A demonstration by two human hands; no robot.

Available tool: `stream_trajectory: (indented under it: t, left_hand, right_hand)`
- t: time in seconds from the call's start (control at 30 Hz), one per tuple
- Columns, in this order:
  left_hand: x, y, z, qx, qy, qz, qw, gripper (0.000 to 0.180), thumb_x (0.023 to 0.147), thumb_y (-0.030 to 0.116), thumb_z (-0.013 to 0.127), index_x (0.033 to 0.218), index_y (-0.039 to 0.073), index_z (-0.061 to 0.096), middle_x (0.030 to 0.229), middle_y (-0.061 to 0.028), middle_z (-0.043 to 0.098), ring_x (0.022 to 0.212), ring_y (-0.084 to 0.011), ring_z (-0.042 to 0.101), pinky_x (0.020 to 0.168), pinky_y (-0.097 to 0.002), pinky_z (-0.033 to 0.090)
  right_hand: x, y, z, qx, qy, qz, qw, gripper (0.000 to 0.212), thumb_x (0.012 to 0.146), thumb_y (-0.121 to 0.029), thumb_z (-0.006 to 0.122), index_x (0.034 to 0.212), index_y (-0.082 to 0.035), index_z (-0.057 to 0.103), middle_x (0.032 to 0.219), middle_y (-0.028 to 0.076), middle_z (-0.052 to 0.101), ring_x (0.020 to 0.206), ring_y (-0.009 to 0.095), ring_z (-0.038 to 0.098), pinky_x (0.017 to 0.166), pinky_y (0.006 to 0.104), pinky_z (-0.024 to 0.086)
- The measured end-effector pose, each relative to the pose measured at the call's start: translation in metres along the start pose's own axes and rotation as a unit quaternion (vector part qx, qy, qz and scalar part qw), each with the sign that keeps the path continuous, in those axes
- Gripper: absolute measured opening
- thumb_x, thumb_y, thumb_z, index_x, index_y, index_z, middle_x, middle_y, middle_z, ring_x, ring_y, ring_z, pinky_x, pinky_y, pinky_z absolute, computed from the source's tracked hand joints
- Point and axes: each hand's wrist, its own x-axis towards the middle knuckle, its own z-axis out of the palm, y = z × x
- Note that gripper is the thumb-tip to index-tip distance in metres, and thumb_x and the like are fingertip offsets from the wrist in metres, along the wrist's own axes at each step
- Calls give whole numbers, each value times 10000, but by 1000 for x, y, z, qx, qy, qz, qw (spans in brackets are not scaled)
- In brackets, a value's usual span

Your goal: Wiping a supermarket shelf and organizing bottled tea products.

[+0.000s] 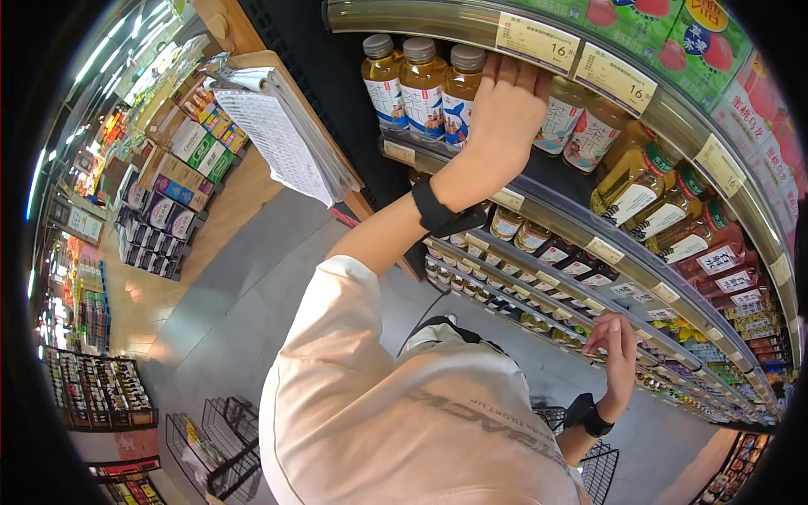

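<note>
Reaches with the left hand [507, 114] into the shelf [547, 172] at upper centre; cannot tell whether gripping, with fingertips hidden. Has a silver-capped bottle [459, 88] just left of these fingers [509, 74], standing upright. Holds the right hand [620, 358] well apart, lower right, loosely curled, empty.

Glossy bottles [422, 91], matt cloth shirt [404, 421]

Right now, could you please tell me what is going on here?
A person has the left hand raised to a shelf of drinks, between three silver-capped bottles and two bottles with pale labels. Its fingertips are hidden, so whether it holds a bottle is unclear. The right hand, fingers partly bent, hangs by the lower shelves with nothing visible in it.
</note>
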Motion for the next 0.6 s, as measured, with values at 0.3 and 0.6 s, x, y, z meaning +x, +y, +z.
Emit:
stream_trajectory:
  t: [0.3,0.6]
  left_hand:
    - [4,-10,19,-44,41,14,998,564,633,-10,748,1188,2,648,1084,-208,656,1071,-398,641,931,-487,537]
    - [0,8,-20,-163,-31,-33,986,474,730,-29,696,1200,-27,637,1172,-227,626,1126,-408,611,805,-442,579]
  right_hand:
    - [-3,1,-1,2,11,-14,1000,364,1117,-320,459,1091,1,629,764,62,640,660,146,639,637,273,500]
    - [-16,10,-9,25,30,-16,999,363,1116,-321,464,1085,2,628,763,61,646,652,149,647,621,273,500]
